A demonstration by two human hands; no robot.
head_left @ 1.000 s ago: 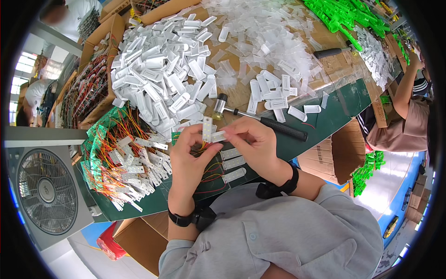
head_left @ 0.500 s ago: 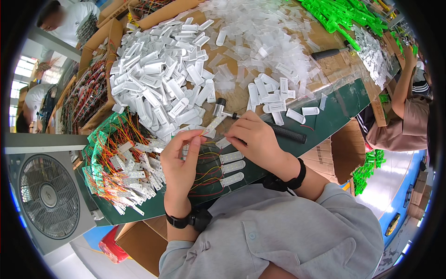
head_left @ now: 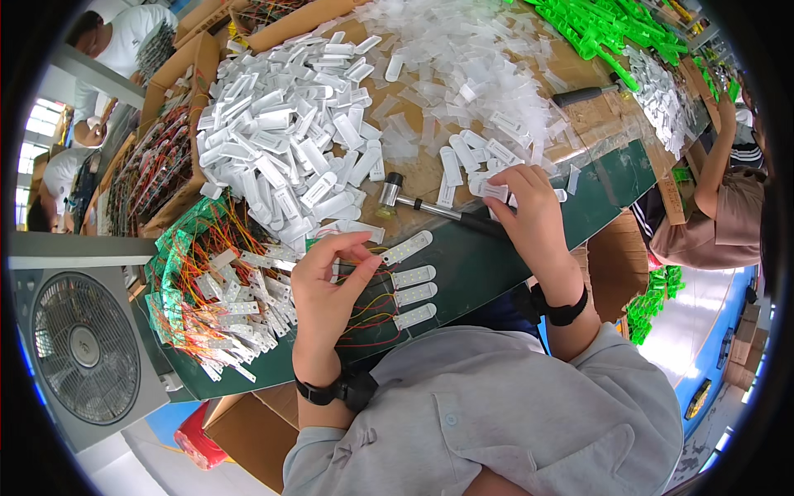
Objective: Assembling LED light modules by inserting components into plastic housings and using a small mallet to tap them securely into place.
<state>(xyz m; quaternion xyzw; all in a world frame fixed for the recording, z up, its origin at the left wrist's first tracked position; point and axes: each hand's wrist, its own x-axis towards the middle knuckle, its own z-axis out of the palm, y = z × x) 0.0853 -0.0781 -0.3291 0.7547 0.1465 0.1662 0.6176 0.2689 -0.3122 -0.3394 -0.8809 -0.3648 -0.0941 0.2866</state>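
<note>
My left hand [head_left: 331,277] is beside the near end of a white housing with a strip of small LEDs [head_left: 408,247]. Its thumb and forefinger are apart, the thumb tip by the strip's wired end. Below that piece, several similar LED housings [head_left: 415,294] lie in a row with red and yellow wires trailing left. Farther right, my right hand [head_left: 533,215] has thumb and fingers closed around a white plastic housing [head_left: 494,191] in a small cluster. The fingers partly cover neighbouring housings.
A hammer [head_left: 430,208] lies between my hands. White housings [head_left: 281,132] are heaped behind, with clear plastic pieces [head_left: 463,66] beside them. Wired LED boards [head_left: 240,310] pile at left near a fan [head_left: 83,347]. Green parts [head_left: 595,29] lie far right; a co-worker's arm [head_left: 718,157] is beyond.
My right hand has moved right, from the strip to the cluster of housings. The LED strip, held up between both hands before, now lies in a housing at the top of the row.
</note>
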